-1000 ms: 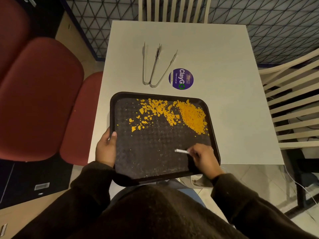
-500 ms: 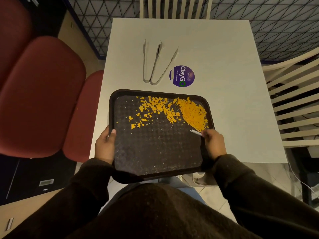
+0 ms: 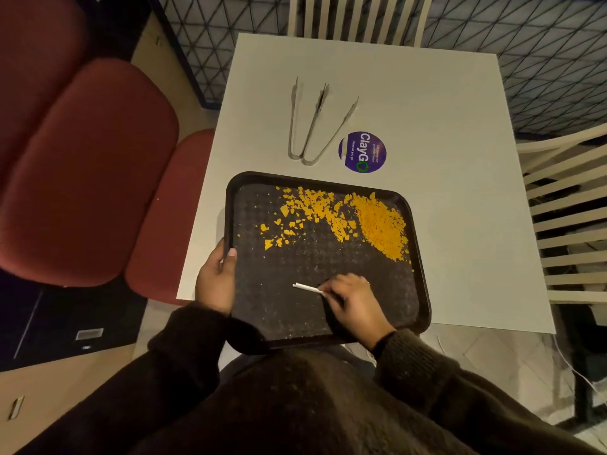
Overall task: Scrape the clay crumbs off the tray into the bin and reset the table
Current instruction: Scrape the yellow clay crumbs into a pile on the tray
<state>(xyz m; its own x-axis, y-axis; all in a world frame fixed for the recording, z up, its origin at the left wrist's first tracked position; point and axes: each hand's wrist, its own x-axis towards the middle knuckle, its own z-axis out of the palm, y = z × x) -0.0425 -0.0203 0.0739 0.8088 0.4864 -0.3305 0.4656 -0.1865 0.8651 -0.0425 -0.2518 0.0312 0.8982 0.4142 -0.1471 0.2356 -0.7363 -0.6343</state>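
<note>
A dark textured tray [image 3: 420, 290] lies at the near edge of the white table [image 3: 443, 133], partly overhanging it. Orange clay crumbs [image 3: 377, 221] are heaped near the tray's far right corner, with looser flakes [image 3: 295, 215] spread to the left. My left hand [image 3: 215, 280] grips the tray's left rim, thumb on top. My right hand [image 3: 351, 300] rests over the tray's near middle and holds a thin white scraper [image 3: 307, 288] that points left, its edge on the tray floor. No bin is clearly in view.
Two metal tongs [image 3: 308, 126] lie side by side beyond the tray. A round purple ClayGo sticker [image 3: 362, 152] sits next to them. Red padded chairs [image 3: 82, 165] stand to the left, pale slatted chairs [image 3: 565, 218] to the right and far side.
My right hand with the scraper has moved from beside the crumb pile at the tray's right back to the near middle. My left hand keeps its hold on the rim.
</note>
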